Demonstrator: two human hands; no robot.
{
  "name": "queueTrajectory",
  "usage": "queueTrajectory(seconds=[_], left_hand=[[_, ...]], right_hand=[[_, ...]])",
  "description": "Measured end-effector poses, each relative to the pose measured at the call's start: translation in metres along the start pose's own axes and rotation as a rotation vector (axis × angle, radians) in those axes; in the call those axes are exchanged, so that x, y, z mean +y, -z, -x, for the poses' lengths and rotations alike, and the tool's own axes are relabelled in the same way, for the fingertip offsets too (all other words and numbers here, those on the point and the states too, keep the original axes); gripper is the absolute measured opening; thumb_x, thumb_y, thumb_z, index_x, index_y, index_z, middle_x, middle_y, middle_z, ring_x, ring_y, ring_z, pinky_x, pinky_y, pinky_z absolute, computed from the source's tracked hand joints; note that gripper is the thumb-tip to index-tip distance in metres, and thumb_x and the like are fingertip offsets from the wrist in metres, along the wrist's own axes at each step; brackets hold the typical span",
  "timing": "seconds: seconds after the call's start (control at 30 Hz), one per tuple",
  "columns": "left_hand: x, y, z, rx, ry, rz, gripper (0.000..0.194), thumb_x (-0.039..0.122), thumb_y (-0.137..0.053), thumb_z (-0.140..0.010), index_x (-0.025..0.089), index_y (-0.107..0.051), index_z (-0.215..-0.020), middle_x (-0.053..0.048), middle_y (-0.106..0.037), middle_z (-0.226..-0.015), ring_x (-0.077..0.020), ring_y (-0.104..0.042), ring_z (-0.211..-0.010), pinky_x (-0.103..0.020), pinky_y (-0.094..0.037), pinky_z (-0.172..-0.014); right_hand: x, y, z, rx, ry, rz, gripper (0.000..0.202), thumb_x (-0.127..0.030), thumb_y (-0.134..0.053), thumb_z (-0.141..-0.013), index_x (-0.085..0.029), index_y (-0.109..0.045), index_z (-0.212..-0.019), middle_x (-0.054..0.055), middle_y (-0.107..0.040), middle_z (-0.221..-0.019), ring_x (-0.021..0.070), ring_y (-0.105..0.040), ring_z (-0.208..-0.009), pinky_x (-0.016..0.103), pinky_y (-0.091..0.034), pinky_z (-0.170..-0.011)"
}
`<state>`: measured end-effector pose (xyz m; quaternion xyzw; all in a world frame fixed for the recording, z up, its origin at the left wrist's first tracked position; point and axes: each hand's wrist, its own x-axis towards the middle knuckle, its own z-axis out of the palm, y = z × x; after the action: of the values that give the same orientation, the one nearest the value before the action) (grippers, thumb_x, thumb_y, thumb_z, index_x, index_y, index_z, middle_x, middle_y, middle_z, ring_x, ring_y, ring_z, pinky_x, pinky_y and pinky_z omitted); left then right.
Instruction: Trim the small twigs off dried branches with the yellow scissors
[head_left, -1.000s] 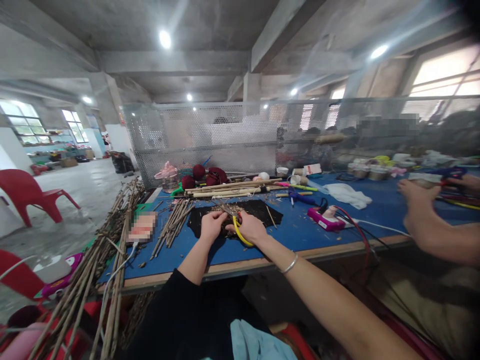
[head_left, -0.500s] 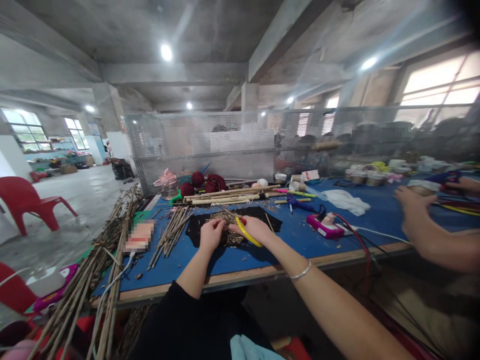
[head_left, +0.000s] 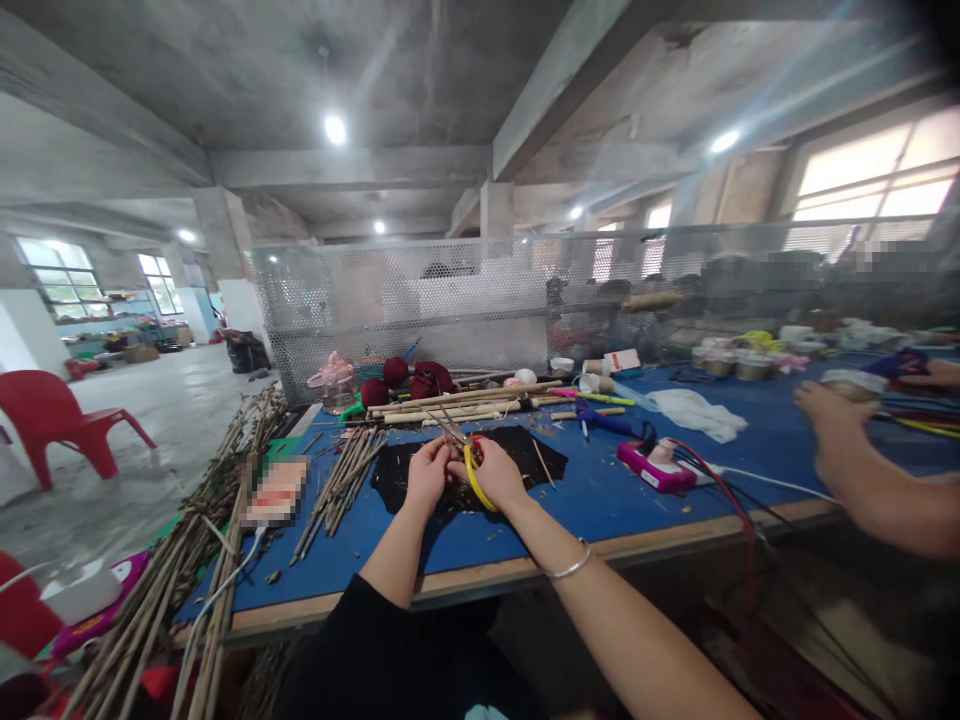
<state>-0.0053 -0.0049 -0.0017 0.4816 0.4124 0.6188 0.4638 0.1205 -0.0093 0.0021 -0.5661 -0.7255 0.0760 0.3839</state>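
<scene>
My right hand [head_left: 496,478] is closed around yellow-handled scissors [head_left: 474,470], whose blades point up and to the left, away from me. Beside it, my left hand [head_left: 427,478] is closed, its fingertips pinched together close to the right fingers. What the left fingers hold is too small to make out. Both hands are over a black cloth [head_left: 536,455] on the blue table. A few twig bits lie on the cloth around the hands, and a thin stick [head_left: 543,464] lies on its right part. Just left of the cloth is a bundle of cut twigs [head_left: 341,480].
Long sticks [head_left: 142,590] lean across the table's left end near a phone [head_left: 277,490] on a cable. Behind the cloth are bamboo rods [head_left: 457,408], dark red yarn balls [head_left: 396,372] and a blue glue gun [head_left: 600,420]. A power strip [head_left: 660,468] and another person's arm [head_left: 862,470] are at right.
My hands have come closer together and the scissors now point more upright, blades showing. The pile of chopped twig bits seen between the hands before no longer shows there. The view tilted slightly up.
</scene>
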Motion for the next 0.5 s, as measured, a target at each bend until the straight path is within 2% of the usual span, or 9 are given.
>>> queueTrajectory(seconds=[0.17, 0.27, 0.37, 0.5], left_hand=[[-0.006, 0.009, 0.007, -0.022, -0.054, -0.065, 0.032, 0.034, -0.057, -0.07, 0.012, -0.062, -0.093, 0.001, -0.057, -0.061, -0.005, -0.041, -0.041, -0.017, -0.033, -0.04], [-0.006, 0.011, 0.007, -0.028, -0.179, -0.209, 0.024, 0.03, -0.054, -0.072, 0.012, -0.065, -0.085, -0.001, -0.06, -0.063, -0.0093, -0.051, -0.054, -0.02, -0.041, -0.054], [-0.007, 0.011, 0.009, -0.028, -0.259, -0.327, 0.021, 0.028, -0.051, -0.073, 0.013, -0.065, -0.074, -0.002, -0.061, -0.063, -0.0117, -0.054, -0.063, -0.022, -0.042, -0.064], [-0.008, 0.011, 0.011, -0.045, -0.2, -0.358, 0.025, 0.032, -0.048, -0.075, 0.012, -0.064, -0.074, -0.001, -0.059, -0.061, -0.0101, -0.049, -0.052, -0.021, -0.039, -0.053]], right_hand=[[0.005, -0.005, 0.005, -0.036, 0.086, 0.08, 0.053, -0.052, -0.065, -0.062, -0.017, -0.053, -0.1, 0.008, -0.058, -0.095, 0.0205, -0.053, -0.091, 0.029, -0.037, -0.077], [0.008, -0.006, 0.006, -0.039, 0.1, 0.121, 0.056, -0.054, -0.063, -0.062, -0.017, -0.051, -0.102, 0.009, -0.056, -0.099, 0.0217, -0.052, -0.095, 0.031, -0.036, -0.079], [0.01, -0.006, 0.007, -0.018, 0.119, 0.159, 0.059, -0.058, -0.061, -0.063, -0.016, -0.049, -0.103, 0.01, -0.056, -0.101, 0.0234, -0.05, -0.098, 0.032, -0.036, -0.08], [0.01, -0.005, 0.008, -0.054, 0.102, 0.201, 0.057, -0.061, -0.057, -0.064, -0.015, -0.049, -0.098, 0.01, -0.058, -0.094, 0.0224, -0.055, -0.091, 0.03, -0.037, -0.075]])
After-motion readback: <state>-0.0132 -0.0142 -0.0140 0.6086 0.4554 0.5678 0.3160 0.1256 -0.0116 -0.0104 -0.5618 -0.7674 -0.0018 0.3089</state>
